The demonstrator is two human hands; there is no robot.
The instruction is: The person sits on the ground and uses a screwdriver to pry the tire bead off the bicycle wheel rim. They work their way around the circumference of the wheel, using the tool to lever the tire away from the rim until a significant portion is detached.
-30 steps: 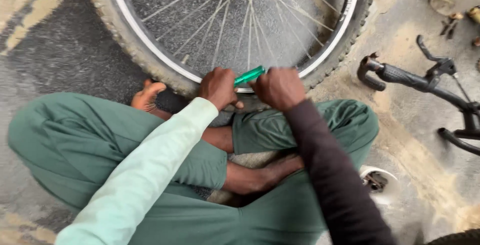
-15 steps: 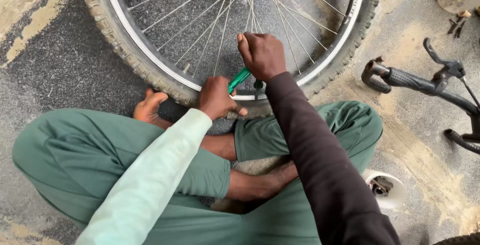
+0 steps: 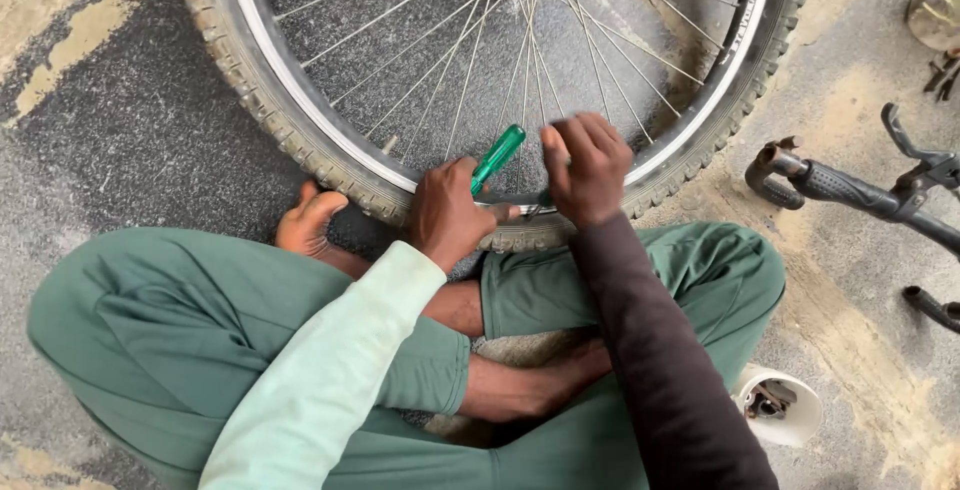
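One green-handled screwdriver point(image 3: 497, 158) stands tilted at the near edge of one bicycle wheel point(image 3: 300, 140), its tip at the silver rim point(image 3: 690, 125) where the knobby tyre point(image 3: 240, 90) meets it. The left hand point(image 3: 445, 212) is closed around the screwdriver's lower part and presses on the tyre. The right hand point(image 3: 588, 168) is just beside it, its fingers point(image 3: 580, 135) bent over the rim; what they grip, I cannot tell. The person sits cross-legged, two bare feet visible. One handlebar point(image 3: 850, 185) lies at the right, one white cup point(image 3: 785, 408) near the knee.
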